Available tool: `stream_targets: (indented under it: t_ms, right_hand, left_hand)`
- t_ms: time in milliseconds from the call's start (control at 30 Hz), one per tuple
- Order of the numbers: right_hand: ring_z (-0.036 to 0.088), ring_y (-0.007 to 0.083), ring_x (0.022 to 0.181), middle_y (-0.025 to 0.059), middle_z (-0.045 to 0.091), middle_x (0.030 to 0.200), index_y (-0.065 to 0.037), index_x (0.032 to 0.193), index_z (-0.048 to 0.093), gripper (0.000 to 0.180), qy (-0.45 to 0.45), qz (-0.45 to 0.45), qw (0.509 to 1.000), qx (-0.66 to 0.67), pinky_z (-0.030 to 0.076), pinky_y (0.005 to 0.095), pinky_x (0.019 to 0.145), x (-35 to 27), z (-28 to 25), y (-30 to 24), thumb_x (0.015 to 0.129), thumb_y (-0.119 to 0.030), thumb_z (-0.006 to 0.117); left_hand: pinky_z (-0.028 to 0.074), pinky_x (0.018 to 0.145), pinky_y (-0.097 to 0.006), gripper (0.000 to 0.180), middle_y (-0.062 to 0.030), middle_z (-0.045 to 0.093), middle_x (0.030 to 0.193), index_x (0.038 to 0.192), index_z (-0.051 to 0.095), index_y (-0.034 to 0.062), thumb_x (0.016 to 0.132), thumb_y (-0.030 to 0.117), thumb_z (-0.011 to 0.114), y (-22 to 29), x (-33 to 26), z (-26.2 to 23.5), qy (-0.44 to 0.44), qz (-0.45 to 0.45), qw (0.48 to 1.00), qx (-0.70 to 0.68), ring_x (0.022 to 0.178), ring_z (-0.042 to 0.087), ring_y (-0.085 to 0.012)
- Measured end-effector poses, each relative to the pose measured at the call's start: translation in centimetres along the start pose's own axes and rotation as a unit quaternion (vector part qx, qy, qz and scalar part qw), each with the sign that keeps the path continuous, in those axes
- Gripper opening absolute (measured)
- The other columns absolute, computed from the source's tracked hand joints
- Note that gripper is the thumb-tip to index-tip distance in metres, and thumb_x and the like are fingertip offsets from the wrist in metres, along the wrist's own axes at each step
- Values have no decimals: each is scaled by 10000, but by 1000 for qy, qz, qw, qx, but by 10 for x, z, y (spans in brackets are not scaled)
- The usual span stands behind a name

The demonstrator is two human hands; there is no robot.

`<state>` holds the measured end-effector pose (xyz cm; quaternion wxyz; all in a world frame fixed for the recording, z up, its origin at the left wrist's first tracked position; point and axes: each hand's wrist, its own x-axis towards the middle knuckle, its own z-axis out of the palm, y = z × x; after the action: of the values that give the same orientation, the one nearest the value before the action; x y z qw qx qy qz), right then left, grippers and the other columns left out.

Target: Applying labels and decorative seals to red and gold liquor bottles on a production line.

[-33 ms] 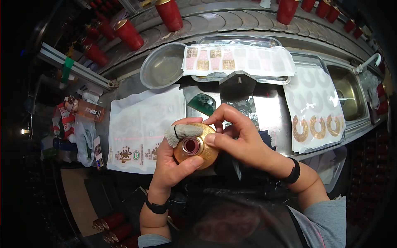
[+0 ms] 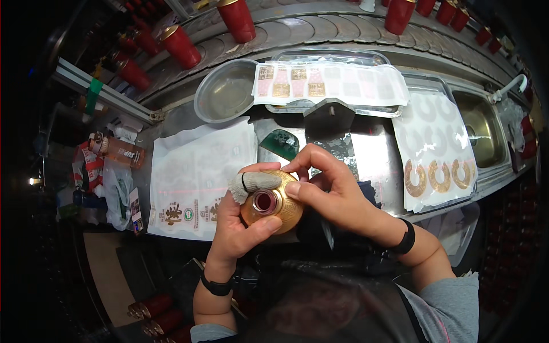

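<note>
My left hand (image 2: 233,233) is closed around a bottle (image 2: 290,215) with a gold shoulder, its open dark red neck facing up toward me. A grey cloth finger cover (image 2: 260,182) sits on one of its fingers and lies across the shoulder; the thumb presses near the neck. My right hand (image 2: 342,197) pinches the bottle from the right, thumb flat on the gold surface and index finger bent at the far edge. The bottle's lower body is hidden. Just beyond the hands lies a dark green half-round piece (image 2: 280,144).
Decal sheets (image 2: 200,154) lie at left; a sheet with gold C-shaped decals (image 2: 440,176) is at right beside a sink (image 2: 483,128). Behind stand a round basin (image 2: 223,94) and a tray (image 2: 394,110) under another decal strip (image 2: 349,86). Red bottles (image 2: 237,23) stand on a conveyor (image 2: 309,31).
The red bottles on the conveyor have shifted slightly to the right. My hands keep practically the same hold on the gold-shouldered bottle.
</note>
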<state>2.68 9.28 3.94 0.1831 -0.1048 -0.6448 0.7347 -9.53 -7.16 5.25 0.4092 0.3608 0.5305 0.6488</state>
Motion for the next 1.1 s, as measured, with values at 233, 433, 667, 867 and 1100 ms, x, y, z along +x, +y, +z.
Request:
stream_targets:
  t_ms: [233, 433, 667, 867, 1100]
  right_hand:
    - [377, 0, 638, -24, 502, 900, -49, 1026, 598, 224, 2, -2, 1000, -31, 321, 170, 524, -3, 0, -3, 877, -158, 725]
    - [395, 15, 628, -6, 514, 943, -43, 1093, 606, 298, -2, -27, 999, 26, 335, 178, 502, -2, -2, 8, 873, -189, 745]
    - [386, 19, 618, 17, 518, 1032, -38, 1171, 588, 479, -29, 26, 998, -45, 315, 185, 482, -15, -4, -12, 812, -260, 813]
    - [375, 18, 612, 12, 520, 1015, -45, 1178, 586, 477, -34, 22, 999, 23, 303, 185, 480, -12, -8, 5, 813, -254, 812]
    - [410, -11, 623, 2, 495, 1024, -62, 1266, 548, 589, -57, 38, 996, -55, 294, 164, 496, -15, -6, -12, 780, -209, 848]
  left_hand:
    - [438, 1041, -334, 642, -107, 511, 1387, 1375, 499, 2, 792, 129, 734, -1, 0, -1, -6, -3, 1000, -6, 1236, 543, -190]
    - [439, 1045, -339, 639, -113, 497, 1400, 1372, 498, 3, 791, 124, 733, -1, 0, 0, 4, 6, 1000, 1, 1235, 548, -198]
    - [443, 1040, -338, 637, -113, 496, 1401, 1373, 494, 3, 793, 128, 727, -1, -1, 3, 6, 9, 1000, -13, 1226, 557, -203]
    - [448, 1031, -329, 659, -101, 544, 1337, 1390, 479, -1, 791, 127, 721, -2, 0, 1, -4, -5, 1000, -18, 1199, 568, -185]
    - [449, 1022, -324, 673, -98, 580, 1283, 1401, 469, 2, 795, 149, 722, 3, -3, 5, 19, -21, 1000, -14, 1180, 578, -178]
